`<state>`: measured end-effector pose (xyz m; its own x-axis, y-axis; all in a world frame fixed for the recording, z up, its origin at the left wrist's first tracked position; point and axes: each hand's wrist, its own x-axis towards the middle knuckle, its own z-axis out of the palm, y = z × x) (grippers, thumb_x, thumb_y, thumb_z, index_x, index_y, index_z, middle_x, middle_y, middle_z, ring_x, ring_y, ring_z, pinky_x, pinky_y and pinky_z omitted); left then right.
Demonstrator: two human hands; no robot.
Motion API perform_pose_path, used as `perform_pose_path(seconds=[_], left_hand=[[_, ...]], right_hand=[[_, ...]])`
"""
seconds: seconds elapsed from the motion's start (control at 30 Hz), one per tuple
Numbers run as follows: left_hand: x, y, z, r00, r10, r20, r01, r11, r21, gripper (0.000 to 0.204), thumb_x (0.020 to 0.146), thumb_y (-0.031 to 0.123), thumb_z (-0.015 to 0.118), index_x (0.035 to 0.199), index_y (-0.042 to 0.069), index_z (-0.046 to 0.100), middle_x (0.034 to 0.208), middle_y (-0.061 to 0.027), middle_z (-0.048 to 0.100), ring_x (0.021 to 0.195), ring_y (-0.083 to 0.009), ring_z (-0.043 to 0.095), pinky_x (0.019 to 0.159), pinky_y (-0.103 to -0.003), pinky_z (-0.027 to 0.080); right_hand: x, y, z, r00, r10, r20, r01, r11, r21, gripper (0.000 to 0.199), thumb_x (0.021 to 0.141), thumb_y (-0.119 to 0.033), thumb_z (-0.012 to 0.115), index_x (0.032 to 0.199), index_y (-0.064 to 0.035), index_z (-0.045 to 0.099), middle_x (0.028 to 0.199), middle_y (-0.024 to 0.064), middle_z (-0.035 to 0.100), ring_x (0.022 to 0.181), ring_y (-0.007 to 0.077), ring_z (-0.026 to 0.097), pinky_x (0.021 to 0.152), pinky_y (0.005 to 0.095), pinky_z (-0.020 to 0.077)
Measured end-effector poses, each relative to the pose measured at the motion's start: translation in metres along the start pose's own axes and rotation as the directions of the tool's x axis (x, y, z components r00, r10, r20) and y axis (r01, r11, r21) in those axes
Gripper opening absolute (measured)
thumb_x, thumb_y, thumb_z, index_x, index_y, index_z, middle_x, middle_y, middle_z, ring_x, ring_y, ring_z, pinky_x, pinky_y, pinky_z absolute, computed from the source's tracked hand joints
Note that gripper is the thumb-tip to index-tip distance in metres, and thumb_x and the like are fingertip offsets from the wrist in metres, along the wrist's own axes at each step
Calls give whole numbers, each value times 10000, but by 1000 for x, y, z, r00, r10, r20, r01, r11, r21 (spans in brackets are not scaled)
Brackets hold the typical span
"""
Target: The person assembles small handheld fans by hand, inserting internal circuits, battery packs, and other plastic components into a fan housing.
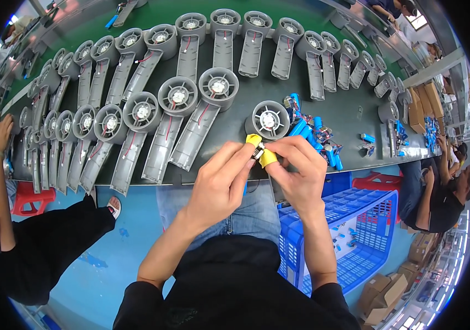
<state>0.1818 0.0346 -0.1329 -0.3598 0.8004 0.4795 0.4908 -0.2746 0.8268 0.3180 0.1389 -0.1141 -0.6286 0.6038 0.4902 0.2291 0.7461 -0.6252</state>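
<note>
My left hand (218, 179) and my right hand (299, 171) meet over the table's near edge, fingers closed in a pinch. Between the fingertips sits a small dark-and-silver electronic part (257, 153), partly covered; its exact kind does not show. Yellow covers wrap a fingertip of each hand. A sliver of blue shows below, beside my left hand. Just beyond my fingers stands a grey fan housing (268, 121) with a round spoked opening; its handle is hidden. To its right lies a pile of blue battery cells with small circuit boards (314, 132).
Rows of grey handheld fan halves (179, 98) with red wires cover the dark green table (356, 124) to the left and back. A blue plastic crate (340, 209) stands below right. Other people work at both sides; cardboard boxes (383, 297) lie at lower right.
</note>
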Motion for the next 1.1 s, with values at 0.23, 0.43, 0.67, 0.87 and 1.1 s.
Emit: perform_pose_path(seconds=[0.23,0.43,0.67,0.87,1.1], left_hand=[[-1,-5,-4,999,-9,49,9,1000,-3,196,879,-69,575,1073,-97,592,890,-143,583,684,-209,572,598,-288,460],[3,-8,-9,993,5,122,3,998,-59,243,864,-38,591,1101,-84,576,890,-169,563,723,-320,564,639,-380,463],[3,-11,-6,994,63,90,-56,995,-78,226,876,-73,557,1098,-105,582,865,-149,567,673,-219,557,586,-300,448],[2,-14,-7,994,59,94,-47,991,-122,264,857,-91,576,1120,-88,588,879,-146,571,676,-219,552,585,-291,446],[3,-15,-12,990,36,137,-19,992,-123,288,853,-94,585,1141,-79,586,889,-139,573,691,-228,551,593,-297,446]], right_hand=[[1,-2,2,994,114,-2,-113,988,110,220,655,63,713,864,3,688,869,52,646,576,54,518,515,199,425],[2,3,2,997,-59,56,58,998,23,245,642,73,705,874,20,645,880,62,623,594,72,530,531,214,447],[1,3,3,998,-46,41,44,998,55,263,653,81,706,899,21,634,883,74,617,661,112,563,579,233,478],[3,2,4,996,-75,42,73,997,33,257,665,91,708,899,25,626,881,76,616,674,124,575,589,236,481],[4,6,4,980,-194,49,197,978,-69,243,680,98,708,898,25,629,878,96,630,698,164,603,610,252,498]])
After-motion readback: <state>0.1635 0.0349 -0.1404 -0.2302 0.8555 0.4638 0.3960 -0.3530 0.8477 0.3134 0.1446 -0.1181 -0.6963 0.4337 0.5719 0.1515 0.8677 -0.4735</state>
